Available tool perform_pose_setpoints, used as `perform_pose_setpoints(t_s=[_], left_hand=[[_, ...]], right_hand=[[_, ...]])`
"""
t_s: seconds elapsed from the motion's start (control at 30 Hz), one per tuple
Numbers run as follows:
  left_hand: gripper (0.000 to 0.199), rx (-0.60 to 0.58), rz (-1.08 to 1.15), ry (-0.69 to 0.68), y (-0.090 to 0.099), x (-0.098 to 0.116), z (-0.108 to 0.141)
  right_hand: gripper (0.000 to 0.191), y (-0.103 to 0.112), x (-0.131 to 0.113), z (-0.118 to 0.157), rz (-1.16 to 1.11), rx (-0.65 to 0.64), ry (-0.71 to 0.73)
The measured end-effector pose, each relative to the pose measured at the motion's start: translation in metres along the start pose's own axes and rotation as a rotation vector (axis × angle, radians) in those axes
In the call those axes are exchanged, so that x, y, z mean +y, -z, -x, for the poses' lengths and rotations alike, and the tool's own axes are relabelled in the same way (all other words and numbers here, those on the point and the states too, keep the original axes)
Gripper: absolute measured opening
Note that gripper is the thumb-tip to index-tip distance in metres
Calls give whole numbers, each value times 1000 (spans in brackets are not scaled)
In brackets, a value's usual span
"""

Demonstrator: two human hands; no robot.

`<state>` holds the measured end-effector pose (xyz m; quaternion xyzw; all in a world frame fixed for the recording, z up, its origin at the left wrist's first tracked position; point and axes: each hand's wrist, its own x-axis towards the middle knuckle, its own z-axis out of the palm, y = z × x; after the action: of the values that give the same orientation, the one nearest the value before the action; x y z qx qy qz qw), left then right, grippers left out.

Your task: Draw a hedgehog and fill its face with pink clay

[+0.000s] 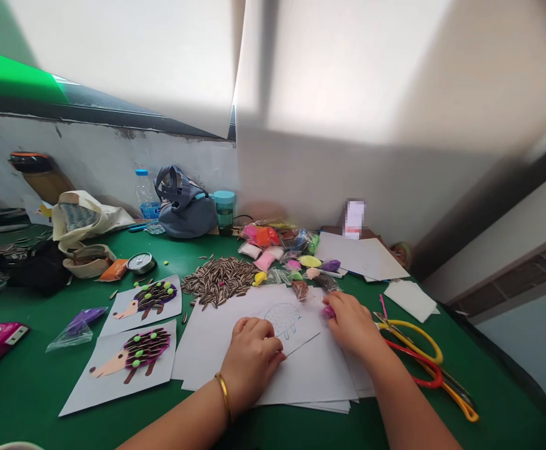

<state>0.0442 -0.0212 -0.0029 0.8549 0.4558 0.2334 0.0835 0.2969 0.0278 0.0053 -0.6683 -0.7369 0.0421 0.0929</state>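
Left hand (250, 357), loosely curled, gold bangle (223, 392) at the wrist, rests knuckles-up on the sheet (235, 312) bearing an outline drawing (283, 319); fingertips lie just left of the drawing, nothing visibly held. Right hand (352, 324) is closed on a pink clay lump (328, 310), pinched at the fingertips, at the sheet's right edge just beside the drawing. The sheet tops a paper stack (320, 381) on the green table (29, 387). Seed pile (219, 281) lies just behind the sheet; clay packets (296, 256) in mixed colours sit behind and right of it. Two finished hedgehog pictures (135, 359), seed-covered with green dots, lie left of the stack. Yellow and red scissors (418, 350) lie right of the right forearm. Bags, a bottle (147, 194) and a teal cup (225, 209) line the wall.
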Motion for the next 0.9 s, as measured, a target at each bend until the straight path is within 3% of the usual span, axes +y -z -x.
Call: perform_pose_setpoints(t_s=[0.17,0.33,0.43,0.57,0.9], left_hand=[[15,-51,20,85,1,-1,0],[36,-61,70,139,14,-13,0],[59,-92,54,153,25,-27,2],[73,-179,27,132,31,-39,5],[86,-299,18,137,26,-48,4]], right_hand=[[59,8,-2,4,-61,76,39],[50,9,-20,11,-232,221,215],[41,2,-34,22,-346,155,439],[48,-10,-48,37,-343,20,607],[61,-16,-60,44,-274,-91,632]])
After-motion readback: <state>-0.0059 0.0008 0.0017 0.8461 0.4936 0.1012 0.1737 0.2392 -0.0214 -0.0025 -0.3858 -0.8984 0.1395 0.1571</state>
